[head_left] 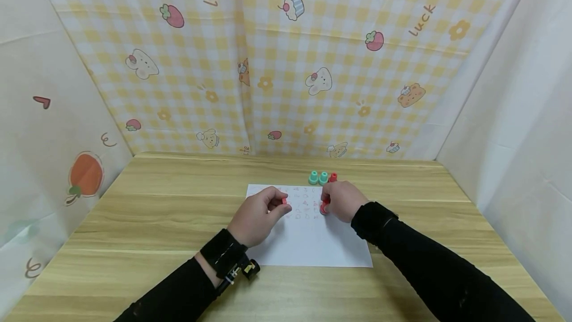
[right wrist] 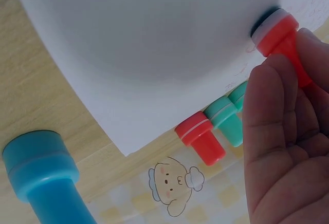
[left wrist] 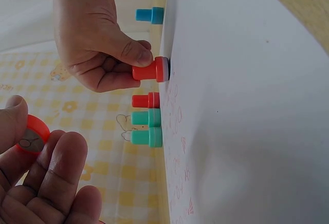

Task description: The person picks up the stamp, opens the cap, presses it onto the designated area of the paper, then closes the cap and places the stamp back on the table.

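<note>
My right hand (head_left: 344, 200) pinches a red toy stamp (right wrist: 280, 36) by its handle, its dark face down right at the white paper (head_left: 308, 247). Rows of small red prints mark the upper part of that sheet. In the left wrist view, my left hand (left wrist: 46, 178) holds a red stamp cap (left wrist: 33, 134) between thumb and fingers, and a line drawing shows on its round grey end. On the head view, this hand (head_left: 259, 215) hovers over the sheet's left side.
Behind the sheet stand two green stamps (head_left: 318, 178) and another red stamp (head_left: 333, 177), close together. A blue stamp (right wrist: 43, 167) stands on the wooden table (head_left: 178, 222), off to the right. A checked cloth (head_left: 286, 63) hangs along the table's back edge.
</note>
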Tool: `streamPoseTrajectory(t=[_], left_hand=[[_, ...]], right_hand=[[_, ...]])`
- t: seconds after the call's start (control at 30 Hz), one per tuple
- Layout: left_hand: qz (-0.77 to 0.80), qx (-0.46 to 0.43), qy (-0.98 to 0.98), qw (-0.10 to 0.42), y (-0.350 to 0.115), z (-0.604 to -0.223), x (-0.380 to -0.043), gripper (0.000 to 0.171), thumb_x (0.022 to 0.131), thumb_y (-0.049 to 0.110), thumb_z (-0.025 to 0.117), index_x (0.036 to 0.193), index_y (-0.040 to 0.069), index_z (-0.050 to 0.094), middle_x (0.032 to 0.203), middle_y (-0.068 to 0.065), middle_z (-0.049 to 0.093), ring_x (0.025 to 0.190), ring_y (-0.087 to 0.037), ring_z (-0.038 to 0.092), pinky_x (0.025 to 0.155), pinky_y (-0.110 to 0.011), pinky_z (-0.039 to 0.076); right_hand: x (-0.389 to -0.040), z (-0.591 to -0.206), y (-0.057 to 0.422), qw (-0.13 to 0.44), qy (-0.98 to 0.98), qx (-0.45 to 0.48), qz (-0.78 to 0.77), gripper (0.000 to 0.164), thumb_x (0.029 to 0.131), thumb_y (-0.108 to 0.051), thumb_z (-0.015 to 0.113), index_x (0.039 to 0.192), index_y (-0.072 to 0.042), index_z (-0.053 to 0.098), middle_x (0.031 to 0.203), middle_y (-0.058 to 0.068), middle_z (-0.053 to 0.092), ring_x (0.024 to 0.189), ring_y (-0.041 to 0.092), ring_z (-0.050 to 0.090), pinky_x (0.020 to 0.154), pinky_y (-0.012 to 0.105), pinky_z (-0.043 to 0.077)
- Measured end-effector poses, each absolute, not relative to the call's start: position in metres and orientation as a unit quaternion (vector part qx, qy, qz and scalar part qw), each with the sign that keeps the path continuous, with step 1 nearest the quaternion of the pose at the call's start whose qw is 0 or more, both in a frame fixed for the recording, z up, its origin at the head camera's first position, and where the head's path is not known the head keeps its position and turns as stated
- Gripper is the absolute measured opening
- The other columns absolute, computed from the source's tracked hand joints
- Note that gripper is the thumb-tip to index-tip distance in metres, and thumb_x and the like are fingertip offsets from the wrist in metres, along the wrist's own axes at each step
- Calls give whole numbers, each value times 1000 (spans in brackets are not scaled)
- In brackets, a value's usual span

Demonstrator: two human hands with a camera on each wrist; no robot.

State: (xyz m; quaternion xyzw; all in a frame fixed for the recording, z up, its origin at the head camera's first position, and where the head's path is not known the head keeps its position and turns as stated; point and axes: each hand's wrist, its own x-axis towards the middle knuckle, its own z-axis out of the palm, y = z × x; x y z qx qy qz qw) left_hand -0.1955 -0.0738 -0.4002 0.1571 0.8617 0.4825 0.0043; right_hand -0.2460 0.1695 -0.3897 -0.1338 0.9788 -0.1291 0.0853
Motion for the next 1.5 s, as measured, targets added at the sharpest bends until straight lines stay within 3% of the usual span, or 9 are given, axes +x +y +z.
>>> streamPoseTrajectory(t=[1.5], left_hand=[[478, 162, 863, 5, -73, -399, -194, 9, 99, 20, 76, 105, 16, 70, 90, 8, 71, 82, -10, 63, 71, -25, 51]], right_hand=[[-246, -397, 168, 83, 980, -136, -116, 7, 91, -12, 82, 94, -11, 76, 81, 0, 69, 76, 19, 57, 74, 30, 51]])
